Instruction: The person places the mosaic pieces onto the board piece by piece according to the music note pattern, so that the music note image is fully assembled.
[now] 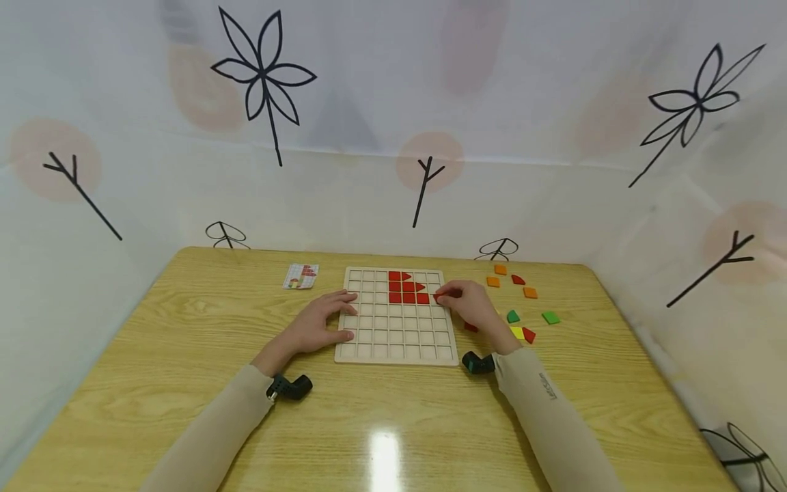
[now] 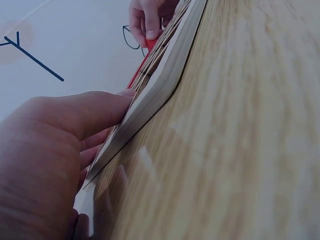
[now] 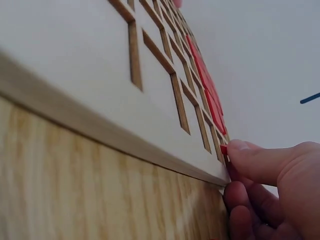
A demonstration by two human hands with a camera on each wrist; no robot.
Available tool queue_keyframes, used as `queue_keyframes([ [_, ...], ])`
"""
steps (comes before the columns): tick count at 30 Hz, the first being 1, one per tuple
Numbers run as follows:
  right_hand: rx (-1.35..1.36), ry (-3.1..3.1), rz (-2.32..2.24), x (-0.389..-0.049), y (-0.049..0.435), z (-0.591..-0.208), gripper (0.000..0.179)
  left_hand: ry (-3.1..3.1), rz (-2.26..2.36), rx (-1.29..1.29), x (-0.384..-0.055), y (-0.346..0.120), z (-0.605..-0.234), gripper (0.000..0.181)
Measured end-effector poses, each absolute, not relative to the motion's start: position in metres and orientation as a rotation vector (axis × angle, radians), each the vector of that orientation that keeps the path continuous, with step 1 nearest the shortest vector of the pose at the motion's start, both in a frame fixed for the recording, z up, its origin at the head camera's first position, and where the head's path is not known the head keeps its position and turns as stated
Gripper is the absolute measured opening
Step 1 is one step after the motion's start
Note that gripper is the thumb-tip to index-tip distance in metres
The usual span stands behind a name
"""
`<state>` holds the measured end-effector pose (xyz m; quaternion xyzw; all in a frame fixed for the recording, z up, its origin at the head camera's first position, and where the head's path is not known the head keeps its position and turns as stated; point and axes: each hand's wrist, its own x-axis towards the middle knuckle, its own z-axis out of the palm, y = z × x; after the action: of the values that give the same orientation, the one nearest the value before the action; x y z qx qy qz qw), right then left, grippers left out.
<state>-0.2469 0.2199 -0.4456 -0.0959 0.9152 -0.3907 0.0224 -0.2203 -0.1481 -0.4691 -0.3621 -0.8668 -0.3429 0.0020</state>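
The thumb and fingers of the right hand (image 1: 472,304) were closed in a narrow pinch on a small red piece (image 1: 436,297). This piece was at the right end of the third row of red pieces (image 1: 402,287), over the right side of the grid board (image 1: 396,358); whether it sat down in a cell, I could not tell. The left hand (image 1: 316,321) was spread, its thumb and fingertips resting at the board's left rim, and it gripped no piece.

By its look, I judged the red piece to be thin, light and stiff, not easily broken, but its smooth face was perhaps a little slippery. The good place to hold it was by the edges, between thumb and finger, with its underside free. The board seemed stiff and also rather light, so it could slide on the table (image 1: 338,437); its plain rim gave a safe hold.

Further to the right lay loose pieces: orange squares (image 1: 501,270), green pieces (image 1: 550,318), a yellow piece (image 1: 517,333) and more red ones. Beyond the left hand lay a printed card (image 1: 301,277).
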Motion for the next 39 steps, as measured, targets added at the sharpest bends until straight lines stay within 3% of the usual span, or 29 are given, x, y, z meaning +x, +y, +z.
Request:
queue_keyframes([
  [39, -0.201, 2.727, -1.216, -0.247, 0.211, -0.438, 0.019, -2.727, -1.062, -1.133, -0.219, -0.149, -0.469, 0.039],
])
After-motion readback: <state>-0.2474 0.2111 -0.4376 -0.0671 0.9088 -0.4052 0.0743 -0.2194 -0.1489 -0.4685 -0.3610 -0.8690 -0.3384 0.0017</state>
